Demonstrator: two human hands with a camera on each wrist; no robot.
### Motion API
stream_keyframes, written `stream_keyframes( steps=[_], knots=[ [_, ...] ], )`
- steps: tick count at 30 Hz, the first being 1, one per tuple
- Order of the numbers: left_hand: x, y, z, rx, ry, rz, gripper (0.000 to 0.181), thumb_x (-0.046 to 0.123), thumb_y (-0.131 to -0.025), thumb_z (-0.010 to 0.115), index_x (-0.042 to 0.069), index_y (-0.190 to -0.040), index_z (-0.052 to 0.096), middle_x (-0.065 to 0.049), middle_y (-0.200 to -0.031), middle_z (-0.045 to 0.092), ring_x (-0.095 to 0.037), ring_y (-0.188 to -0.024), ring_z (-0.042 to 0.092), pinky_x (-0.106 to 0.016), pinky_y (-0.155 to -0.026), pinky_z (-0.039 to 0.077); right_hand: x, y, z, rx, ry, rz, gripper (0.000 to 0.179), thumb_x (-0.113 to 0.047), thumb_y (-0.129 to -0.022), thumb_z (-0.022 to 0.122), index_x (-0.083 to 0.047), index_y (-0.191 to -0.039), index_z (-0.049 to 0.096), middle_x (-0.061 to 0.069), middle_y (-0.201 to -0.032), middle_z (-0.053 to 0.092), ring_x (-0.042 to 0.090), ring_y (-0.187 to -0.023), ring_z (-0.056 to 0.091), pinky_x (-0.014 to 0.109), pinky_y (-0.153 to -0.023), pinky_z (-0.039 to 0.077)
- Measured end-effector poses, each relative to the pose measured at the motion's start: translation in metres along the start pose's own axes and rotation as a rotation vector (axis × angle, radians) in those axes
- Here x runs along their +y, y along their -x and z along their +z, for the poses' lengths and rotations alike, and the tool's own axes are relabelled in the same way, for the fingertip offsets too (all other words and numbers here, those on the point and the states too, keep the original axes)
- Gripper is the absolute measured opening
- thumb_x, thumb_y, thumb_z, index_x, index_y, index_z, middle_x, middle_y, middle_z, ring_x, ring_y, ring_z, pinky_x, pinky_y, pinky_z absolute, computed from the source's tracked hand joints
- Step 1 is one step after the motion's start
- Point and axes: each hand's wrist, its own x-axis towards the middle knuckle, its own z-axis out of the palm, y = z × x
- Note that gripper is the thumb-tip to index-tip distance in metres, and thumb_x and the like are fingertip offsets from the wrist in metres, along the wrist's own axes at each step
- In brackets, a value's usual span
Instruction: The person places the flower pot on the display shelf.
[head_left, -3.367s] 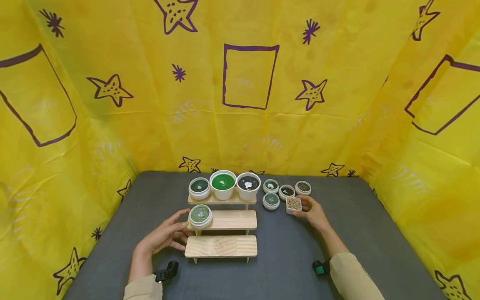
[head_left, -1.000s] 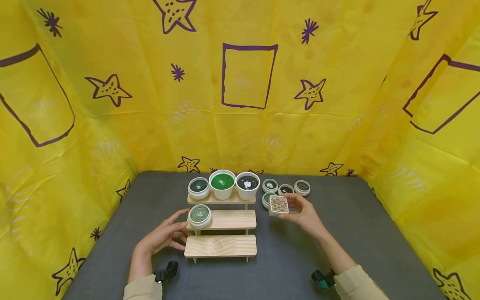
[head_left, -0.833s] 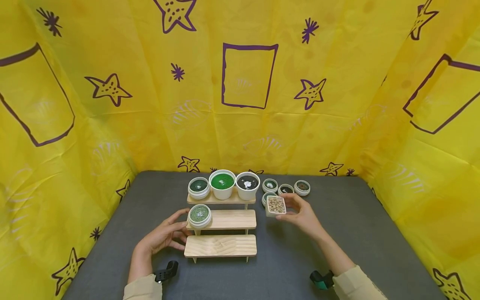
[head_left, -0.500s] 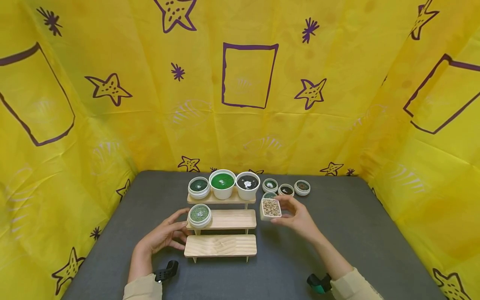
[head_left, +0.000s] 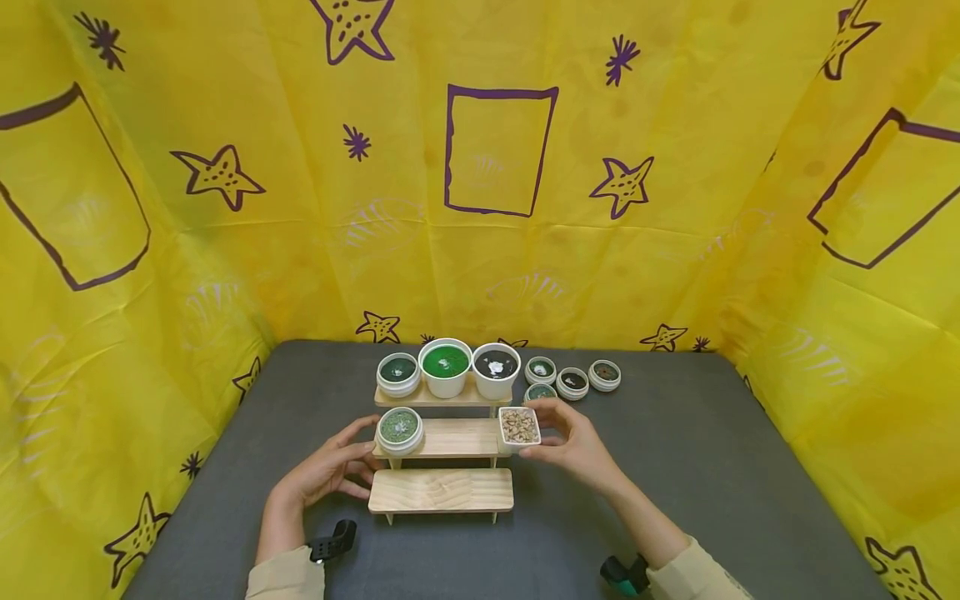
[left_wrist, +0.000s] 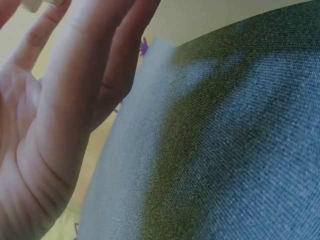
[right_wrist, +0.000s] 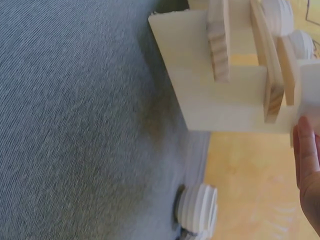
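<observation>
A small square white bowl (head_left: 519, 426) filled with tan-and-white chips is pinched between the thumb and fingers of my right hand (head_left: 567, 440). The bowl is at the right end of the middle board of a three-tier wooden stand (head_left: 457, 439); whether it touches the board I cannot tell. My left hand (head_left: 330, 469) lies at the stand's left end, its fingers fairly straight and reaching the boards' edge. Close to those fingertips, a round white jar with speckled green contents (head_left: 399, 428) stands on the middle board. In the right wrist view the stand's white side panel (right_wrist: 200, 95) shows.
On the top board stand a dark green jar (head_left: 398, 373), a bright green cup (head_left: 446, 367) and a dark cup (head_left: 497, 369). Several small round jars, among them a brown-topped one (head_left: 604, 375), sit on the grey table (head_left: 675, 467) behind my right hand. Yellow cloth surrounds the table.
My right hand has carried the square bowl left from beside the small jars to the middle board's right end. The left hand has stayed at the stand.
</observation>
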Motion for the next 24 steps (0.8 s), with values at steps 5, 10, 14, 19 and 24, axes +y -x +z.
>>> stream_keyframes(
  steps=[5,10,14,19,24],
  knots=[
    [0.000,-0.001,0.000,-0.002,-0.002,0.000,0.059,0.026,-0.104,0.045,0.019,-0.153,0.012,-0.006,-0.099,0.065,-0.017,-0.083,0.069,-0.041,-0.073,0.062,-0.003,-0.003,0.011,-0.022,-0.031,-0.004,0.064,0.001,-0.073,0.083,0.001,-0.130,0.054,0.029,-0.120,0.060,0.006,-0.100,0.063,0.024,-0.082,0.059],
    [0.000,0.000,0.000,-0.004,-0.005,0.003,0.060,0.026,-0.104,0.044,0.018,-0.153,0.011,-0.006,-0.098,0.065,-0.017,-0.082,0.069,-0.041,-0.073,0.062,-0.006,-0.005,0.023,-0.015,-0.035,0.016,0.063,0.000,-0.073,0.083,-0.002,-0.129,0.055,0.027,-0.120,0.061,0.005,-0.102,0.062,0.023,-0.082,0.058],
    [0.001,0.000,0.000,-0.006,-0.003,0.004,0.059,0.027,-0.104,0.045,0.019,-0.153,0.012,-0.006,-0.098,0.065,-0.016,-0.082,0.069,-0.041,-0.073,0.061,-0.009,-0.007,0.035,-0.008,-0.026,0.021,0.063,0.000,-0.073,0.083,-0.004,-0.130,0.056,0.024,-0.121,0.061,0.006,-0.103,0.061,0.023,-0.083,0.058],
    [0.001,0.000,0.000,-0.007,0.004,0.002,0.057,0.026,-0.104,0.045,0.021,-0.152,0.014,-0.005,-0.098,0.065,-0.016,-0.082,0.069,-0.040,-0.073,0.062,-0.011,-0.014,0.050,-0.008,-0.026,0.016,0.064,-0.001,-0.073,0.084,-0.005,-0.130,0.056,0.023,-0.121,0.061,0.017,-0.107,0.062,0.024,-0.085,0.058],
    [0.000,0.000,0.000,-0.011,0.004,0.010,0.055,0.025,-0.104,0.044,0.023,-0.151,0.016,-0.005,-0.098,0.065,-0.016,-0.082,0.069,-0.039,-0.073,0.062,-0.011,-0.021,0.064,0.000,-0.042,0.044,0.064,0.000,-0.073,0.083,-0.005,-0.131,0.056,0.024,-0.120,0.062,0.027,-0.109,0.062,0.025,-0.087,0.058]
  ],
)
